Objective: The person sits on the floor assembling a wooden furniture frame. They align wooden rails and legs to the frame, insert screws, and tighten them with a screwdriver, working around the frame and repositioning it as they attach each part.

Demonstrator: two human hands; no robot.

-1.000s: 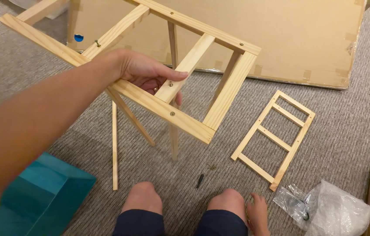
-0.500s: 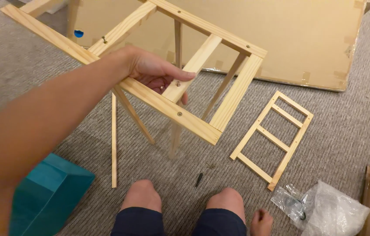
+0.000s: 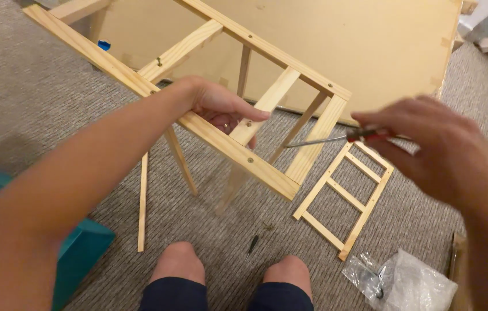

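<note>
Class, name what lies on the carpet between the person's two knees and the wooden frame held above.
In the head view, a small dark bit and a few screws lie there.

Grey carpet [image 3: 42, 109] covers the floor. On it lie a small wooden ladder-like frame [image 3: 345, 193], a loose wooden slat [image 3: 142, 201], a dark bit [image 3: 252, 243] beside a few screws [image 3: 267, 226], a clear plastic bag [image 3: 408, 282] of hardware, flat cardboard [image 3: 371, 46] and a teal box [image 3: 77, 253].
</note>
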